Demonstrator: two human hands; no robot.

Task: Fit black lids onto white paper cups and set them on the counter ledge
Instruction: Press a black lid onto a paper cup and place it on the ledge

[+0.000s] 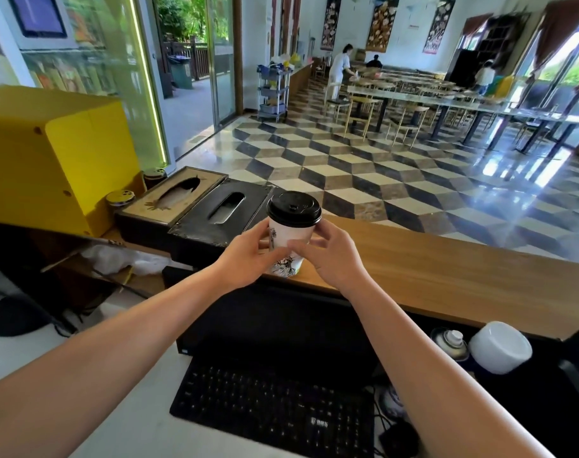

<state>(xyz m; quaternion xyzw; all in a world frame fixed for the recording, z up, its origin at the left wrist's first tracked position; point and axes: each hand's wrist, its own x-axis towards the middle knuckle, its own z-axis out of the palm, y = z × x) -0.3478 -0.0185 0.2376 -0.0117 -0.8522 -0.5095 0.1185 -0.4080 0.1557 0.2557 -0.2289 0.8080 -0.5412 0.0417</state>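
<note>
A white paper cup (289,241) with a dark printed drawing stands upright on the wooden counter ledge (446,269), near its left end. A black lid (294,209) sits on the cup's rim. My left hand (248,256) curls round the cup's left side. My right hand (327,256) curls round its right side, thumb across the front of the cup and fingers just under the lid.
Two tissue boxes (198,209) lie just left of the cup, beside a yellow box (50,157). Below the ledge are a black keyboard (274,401), a monitor's back, a spray can (450,343) and a white upturned container (499,347). A dining hall with people lies beyond.
</note>
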